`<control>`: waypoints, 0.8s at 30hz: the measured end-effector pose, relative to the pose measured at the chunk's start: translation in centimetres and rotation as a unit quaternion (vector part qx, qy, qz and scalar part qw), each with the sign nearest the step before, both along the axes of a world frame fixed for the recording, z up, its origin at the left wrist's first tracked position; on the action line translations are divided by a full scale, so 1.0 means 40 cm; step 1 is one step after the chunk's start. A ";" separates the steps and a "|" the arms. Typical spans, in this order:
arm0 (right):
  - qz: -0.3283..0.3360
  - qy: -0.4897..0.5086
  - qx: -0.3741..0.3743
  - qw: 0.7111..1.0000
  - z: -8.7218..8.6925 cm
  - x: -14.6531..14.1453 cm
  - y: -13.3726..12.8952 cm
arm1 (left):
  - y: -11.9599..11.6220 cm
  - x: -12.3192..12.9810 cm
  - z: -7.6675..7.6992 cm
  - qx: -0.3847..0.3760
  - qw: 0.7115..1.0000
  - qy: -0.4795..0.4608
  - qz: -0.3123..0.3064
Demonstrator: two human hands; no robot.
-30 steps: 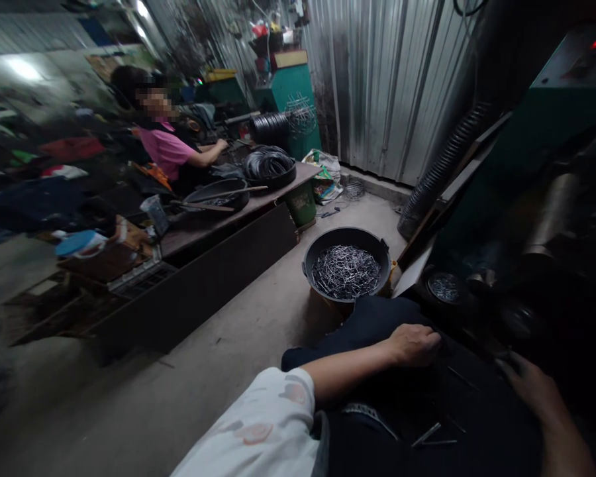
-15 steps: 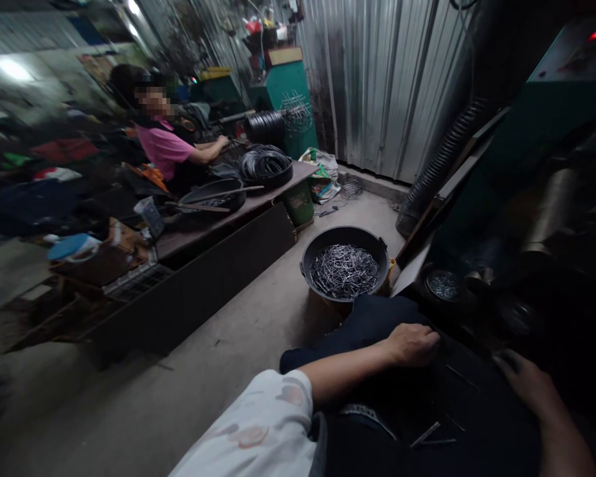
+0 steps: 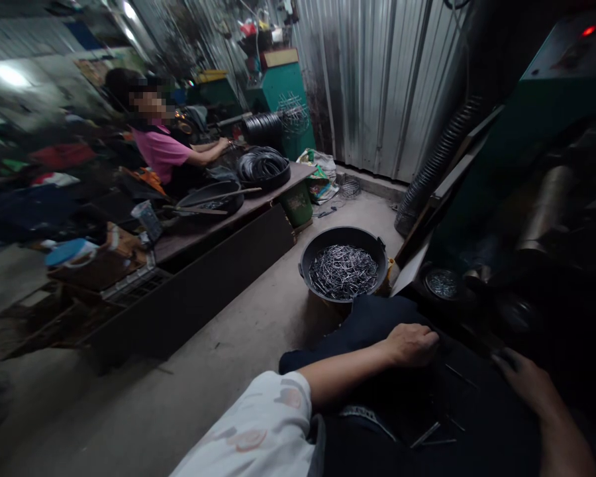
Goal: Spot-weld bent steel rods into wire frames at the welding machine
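My left hand (image 3: 411, 344) rests with curled fingers over the dark cloth (image 3: 387, 315) on my lap; what it grips, if anything, is hidden. Farther right, my right hand (image 3: 519, 374) lies at the cloth's right side, its fingertips lost in shadow. Several thin metal pins (image 3: 426, 434) are scattered on the dark cloth between and below the hands. Just beyond my left hand stands a black basin (image 3: 305, 257) holding a heap of metal pins (image 3: 344, 271).
A green machine (image 3: 551, 96) with a red light fills the right side, a small dish of pins (image 3: 442, 283) beside it. A person in pink (image 3: 161, 152) works behind a long bench (image 3: 193, 298) bearing coiled wire (image 3: 263, 165). A ribbed hose (image 3: 437, 165) hangs near the metal wall.
The view has shifted very slightly. Both hands keep the same place and shape, and the pins on the cloth have not moved.
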State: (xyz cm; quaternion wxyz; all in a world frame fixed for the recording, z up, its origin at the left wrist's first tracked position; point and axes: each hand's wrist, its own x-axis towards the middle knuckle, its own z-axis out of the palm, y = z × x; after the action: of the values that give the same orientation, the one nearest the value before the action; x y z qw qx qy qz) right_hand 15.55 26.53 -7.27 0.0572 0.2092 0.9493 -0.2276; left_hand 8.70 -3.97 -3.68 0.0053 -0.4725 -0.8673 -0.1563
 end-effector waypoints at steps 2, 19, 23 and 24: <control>-0.011 -0.016 -0.023 1.000 0.001 0.000 0.000 | 0.000 0.000 -0.001 -0.002 1.000 -0.002 0.000; -0.004 0.001 -0.050 0.999 -0.010 0.000 0.010 | 0.000 0.000 0.007 -0.002 1.000 0.002 0.002; -0.001 0.011 -0.042 0.999 -0.002 -0.002 0.005 | -0.001 0.002 0.017 -0.012 1.000 -0.013 0.003; -0.003 0.014 -0.037 0.999 0.002 -0.003 0.002 | -0.001 0.003 0.018 -0.014 1.000 -0.014 0.004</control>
State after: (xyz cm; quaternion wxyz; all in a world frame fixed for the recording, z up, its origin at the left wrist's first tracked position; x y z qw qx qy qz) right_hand 15.43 26.62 -7.19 0.0515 0.2063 0.9403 -0.2659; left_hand 8.80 -4.00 -2.96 -0.0124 -0.4673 -0.8710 -0.1508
